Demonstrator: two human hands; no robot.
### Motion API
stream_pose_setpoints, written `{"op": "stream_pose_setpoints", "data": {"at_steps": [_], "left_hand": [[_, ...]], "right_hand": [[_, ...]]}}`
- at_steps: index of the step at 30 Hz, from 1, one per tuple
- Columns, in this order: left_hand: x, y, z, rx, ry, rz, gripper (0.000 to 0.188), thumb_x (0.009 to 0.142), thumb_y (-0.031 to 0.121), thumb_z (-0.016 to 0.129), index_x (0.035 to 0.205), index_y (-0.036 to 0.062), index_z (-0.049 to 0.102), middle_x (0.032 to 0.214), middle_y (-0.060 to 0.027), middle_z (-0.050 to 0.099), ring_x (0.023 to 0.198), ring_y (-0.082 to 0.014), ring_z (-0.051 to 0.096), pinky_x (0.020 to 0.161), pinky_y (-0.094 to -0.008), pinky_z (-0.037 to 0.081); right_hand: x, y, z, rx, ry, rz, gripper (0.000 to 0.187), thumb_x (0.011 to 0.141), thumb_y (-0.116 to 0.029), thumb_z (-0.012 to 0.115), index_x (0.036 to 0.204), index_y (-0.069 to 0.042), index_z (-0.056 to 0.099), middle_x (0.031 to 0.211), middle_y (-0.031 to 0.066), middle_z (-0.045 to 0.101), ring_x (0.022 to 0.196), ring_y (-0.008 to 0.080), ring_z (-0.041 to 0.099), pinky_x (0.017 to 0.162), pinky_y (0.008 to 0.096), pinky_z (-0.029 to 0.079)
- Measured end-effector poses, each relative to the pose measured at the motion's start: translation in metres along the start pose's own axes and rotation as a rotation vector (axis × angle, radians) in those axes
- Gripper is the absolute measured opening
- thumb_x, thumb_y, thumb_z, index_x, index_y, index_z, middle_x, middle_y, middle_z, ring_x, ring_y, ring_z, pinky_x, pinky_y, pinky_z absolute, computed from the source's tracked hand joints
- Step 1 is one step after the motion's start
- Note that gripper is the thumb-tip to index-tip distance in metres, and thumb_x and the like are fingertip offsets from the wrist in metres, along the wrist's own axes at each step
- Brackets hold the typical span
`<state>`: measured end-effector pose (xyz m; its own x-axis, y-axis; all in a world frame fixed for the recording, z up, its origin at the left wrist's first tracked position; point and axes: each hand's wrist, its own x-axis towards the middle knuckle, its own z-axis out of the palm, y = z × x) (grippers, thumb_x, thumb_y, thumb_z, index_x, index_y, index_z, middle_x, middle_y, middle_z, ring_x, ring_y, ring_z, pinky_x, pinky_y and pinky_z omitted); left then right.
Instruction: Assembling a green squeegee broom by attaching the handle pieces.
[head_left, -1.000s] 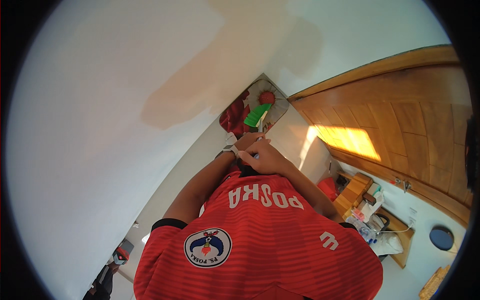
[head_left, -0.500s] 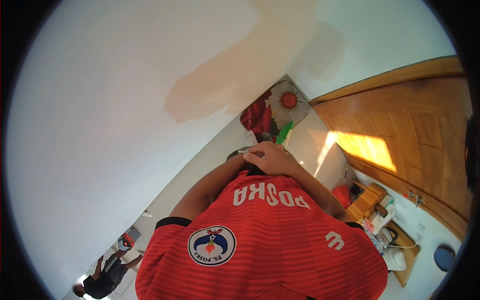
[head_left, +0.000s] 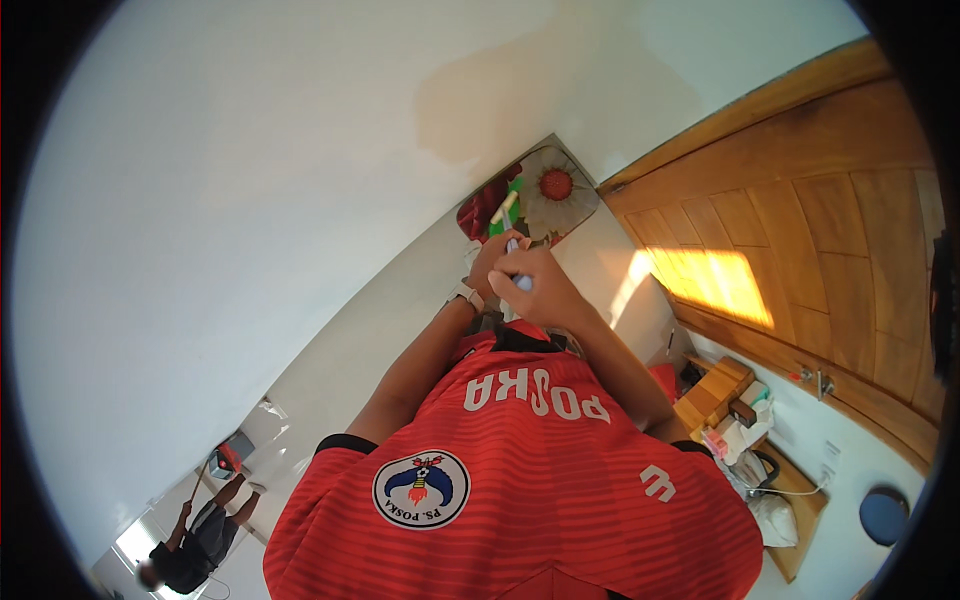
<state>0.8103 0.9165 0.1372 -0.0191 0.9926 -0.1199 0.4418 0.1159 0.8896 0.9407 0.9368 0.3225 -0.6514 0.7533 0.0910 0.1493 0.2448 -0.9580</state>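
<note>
My left hand (head_left: 487, 267), with a pale watch (head_left: 466, 294) at its wrist, is closed round the pale blue-grey handle of a long-handled tool (head_left: 512, 243). Just nearer my body, my right hand (head_left: 545, 285) grips the same handle. Beyond the hands, the tool ends in a green head with a cream crossbar (head_left: 505, 208). Whether it is a broom or a mop I cannot tell. The head appears over a floor mat (head_left: 565, 208) printed with a red and a white flower. Part of the handle is hidden by my fingers.
A white wall (head_left: 250, 200) rises on the left. On the right is a wooden door (head_left: 830, 220) with sunlight on it. A wooden table (head_left: 800, 555) carries a white bag and clutter. Far lower left, another person (head_left: 185, 560) holds a stick beside a grey and red object (head_left: 232, 455).
Both hands have reached farther forward and slightly left. The tool's green head has moved left and away, over the mat, and its handle now shows between my hands.
</note>
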Motion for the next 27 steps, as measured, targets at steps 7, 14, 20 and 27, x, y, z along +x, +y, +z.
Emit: {"op": "stream_pose_setpoints", "data": {"at_steps": [7, 14, 20, 27], "left_hand": [[-0.042, -0.006, 0.055, -0.047, -0.032, 0.128, 0.027, 0.090, 0.030, 0.071, 0.092, 0.0042, 0.061, 0.083, -0.0175, 0.063, 0.080, -0.0358, 0.061, 0.069, -0.0432, 0.047], [-0.062, 0.001, 0.091, -0.243, -0.348, 0.350, 0.024, 0.088, 0.031, 0.065, 0.087, 0.0066, 0.061, 0.080, -0.0159, 0.067, 0.079, -0.0363, 0.066, 0.066, -0.0432, 0.049], [-0.089, 0.017, 0.083, -0.224, -0.186, 0.261, 0.021, 0.086, 0.031, 0.063, 0.089, 0.0103, 0.062, 0.082, -0.0146, 0.068, 0.081, -0.0372, 0.067, 0.067, -0.0442, 0.050], [-0.069, 0.027, 0.052, 0.278, 0.059, 0.047, 0.019, 0.089, 0.032, 0.061, 0.093, 0.0132, 0.063, 0.084, -0.0130, 0.068, 0.081, -0.0370, 0.067, 0.066, -0.0487, 0.051]], "right_hand": [[-0.102, 0.017, 0.002, 0.106, 0.072, 0.069, 0.023, 0.089, -0.010, 0.062, 0.071, 0.003, 0.059, 0.062, 0.0159, 0.055, 0.059, 0.0304, 0.056, 0.058, 0.0387, 0.040], [-0.107, -0.012, 0.004, 0.004, 0.204, 0.118, 0.033, 0.094, -0.013, 0.056, 0.066, 0.004, 0.055, 0.055, 0.0113, 0.053, 0.049, 0.0220, 0.052, 0.053, 0.0365, 0.039], [-0.118, -0.015, 0.007, 0.054, 0.185, 0.097, 0.021, 0.087, -0.009, 0.064, 0.070, 0.004, 0.062, 0.066, 0.0152, 0.061, 0.060, 0.0290, 0.058, 0.062, 0.0411, 0.044], [-0.115, -0.005, 0.012, 0.088, 0.130, -0.122, 0.022, 0.087, -0.004, 0.056, 0.066, 0.004, 0.052, 0.063, 0.0140, 0.048, 0.052, 0.0248, 0.046, 0.055, 0.0370, 0.039]]}}
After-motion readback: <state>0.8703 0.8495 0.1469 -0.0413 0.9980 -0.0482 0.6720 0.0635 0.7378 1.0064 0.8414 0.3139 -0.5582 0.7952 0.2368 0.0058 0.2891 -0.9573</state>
